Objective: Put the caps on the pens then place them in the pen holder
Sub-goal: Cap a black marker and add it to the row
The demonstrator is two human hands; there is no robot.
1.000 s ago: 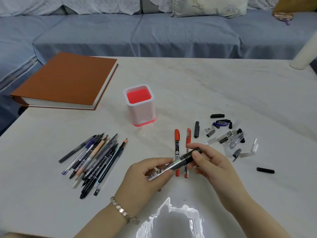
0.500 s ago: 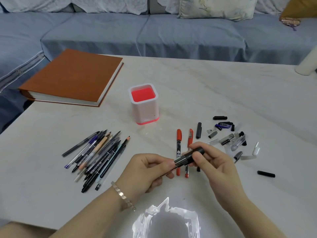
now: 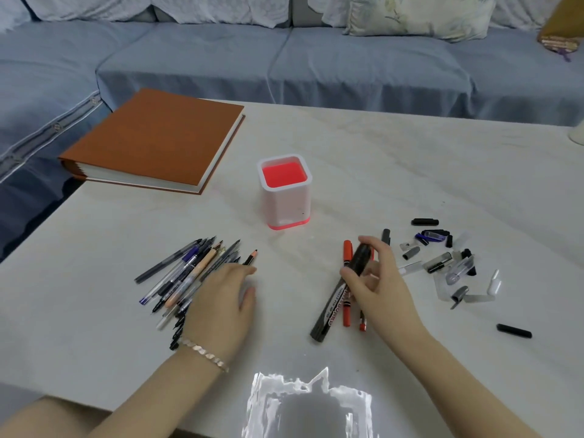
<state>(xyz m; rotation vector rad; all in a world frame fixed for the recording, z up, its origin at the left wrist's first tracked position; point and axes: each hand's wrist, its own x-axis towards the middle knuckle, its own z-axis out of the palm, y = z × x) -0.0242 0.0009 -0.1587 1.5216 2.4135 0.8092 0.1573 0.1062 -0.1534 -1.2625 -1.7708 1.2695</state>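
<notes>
My right hand holds a capped black marker by its cap end, the marker slanting down to the table beside two red markers. My left hand lies with relaxed fingers on the right side of a pile of uncapped pens at the left. The pen holder, white with a red inside, stands empty at the table's middle. Several loose caps lie scattered to the right of my right hand.
A thick brown book lies at the table's far left corner. One black cap sits apart at the near right. A blue sofa runs behind the table. A bright glare patch shows at the near edge.
My left hand let go of the black marker and moved left onto the pen pile. My right hand turned the capped marker and lowered its end beside the red markers.
</notes>
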